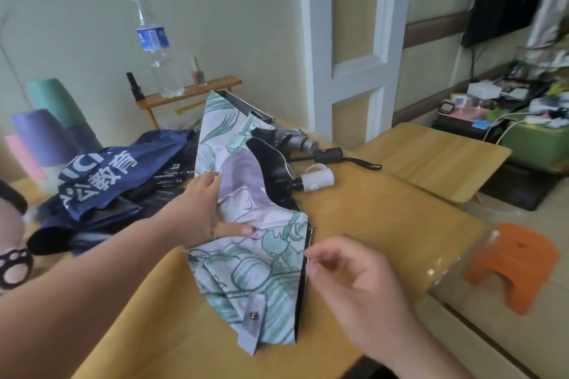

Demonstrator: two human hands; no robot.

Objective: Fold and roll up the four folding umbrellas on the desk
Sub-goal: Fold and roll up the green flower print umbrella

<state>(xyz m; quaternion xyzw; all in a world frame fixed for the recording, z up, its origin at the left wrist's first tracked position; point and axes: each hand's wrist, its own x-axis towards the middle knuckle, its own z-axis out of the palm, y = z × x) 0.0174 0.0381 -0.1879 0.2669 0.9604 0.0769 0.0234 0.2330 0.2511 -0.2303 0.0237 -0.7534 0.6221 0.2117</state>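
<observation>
Head view: the floral umbrella's (252,243) shaft is hidden under its canopy, and only the white handle (317,180) sticks out. The right hand (354,274) is blurred, its fingers loosely curled at the canopy's black edge; can't tell if it pinches. The left hand (206,209) is spread flat, pressing the thin, creased fabric on the yellow bench (385,218). The navy umbrella (117,175) lies crumpled behind, partly covered. A grey umbrella (308,144) lies beyond. A clear water bottle (157,49) stands on the rack, with an orange stool (520,261) to the right.
</observation>
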